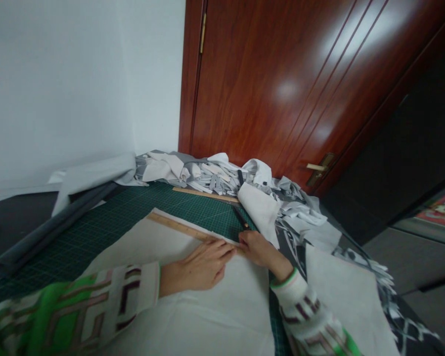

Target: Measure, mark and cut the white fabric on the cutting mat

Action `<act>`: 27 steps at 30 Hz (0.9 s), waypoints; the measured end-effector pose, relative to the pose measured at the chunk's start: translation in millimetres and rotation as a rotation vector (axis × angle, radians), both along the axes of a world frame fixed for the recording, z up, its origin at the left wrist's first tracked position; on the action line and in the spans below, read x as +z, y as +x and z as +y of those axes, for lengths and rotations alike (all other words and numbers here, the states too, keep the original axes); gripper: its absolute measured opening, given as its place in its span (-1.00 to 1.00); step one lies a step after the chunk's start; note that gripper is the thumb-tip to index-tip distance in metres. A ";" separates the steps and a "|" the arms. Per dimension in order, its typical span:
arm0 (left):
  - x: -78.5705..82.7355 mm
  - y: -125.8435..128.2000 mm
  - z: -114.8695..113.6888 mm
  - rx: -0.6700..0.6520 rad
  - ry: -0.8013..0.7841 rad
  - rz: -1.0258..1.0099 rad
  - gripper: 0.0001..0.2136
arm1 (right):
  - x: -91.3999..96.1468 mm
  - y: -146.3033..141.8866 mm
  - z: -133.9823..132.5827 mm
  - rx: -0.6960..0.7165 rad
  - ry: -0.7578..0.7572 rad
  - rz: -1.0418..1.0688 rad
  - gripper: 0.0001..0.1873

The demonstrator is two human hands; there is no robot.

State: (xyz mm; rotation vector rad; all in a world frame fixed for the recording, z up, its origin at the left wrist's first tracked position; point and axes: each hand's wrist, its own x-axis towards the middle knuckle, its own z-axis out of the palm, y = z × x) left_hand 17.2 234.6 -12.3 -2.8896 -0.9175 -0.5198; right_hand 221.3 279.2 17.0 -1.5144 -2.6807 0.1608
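A large off-white sheet of fabric (222, 316) lies before me on a green cutting mat (129, 210). Along its far edge runs a wooden ruler (181, 227). My left hand (203, 262) presses flat on the ruler's right part, its fingers stretched out and close together. At the ruler's right end my right hand (257, 247) is closed, with its fingertips down at the fabric's edge; what is inside the fingers is hidden. Just beyond its knuckles shows a slim black tool (240, 217) with a brass-coloured dot. Whether the right hand holds this tool, I cannot tell.
A second wooden ruler (203, 194) lies across the mat's far side. Heaped grey and white fabric scraps (215, 175) line the back and right. Fabric rolls (52, 227) lie at the left. A white piece (348, 291) rests at right. Behind stands a brown wooden door (267, 89).
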 end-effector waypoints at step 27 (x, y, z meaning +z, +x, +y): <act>-8.4 -5.6 7.3 -0.029 -0.040 -0.091 -0.57 | -45.3 82.1 -63.9 -0.488 -0.148 0.762 -0.70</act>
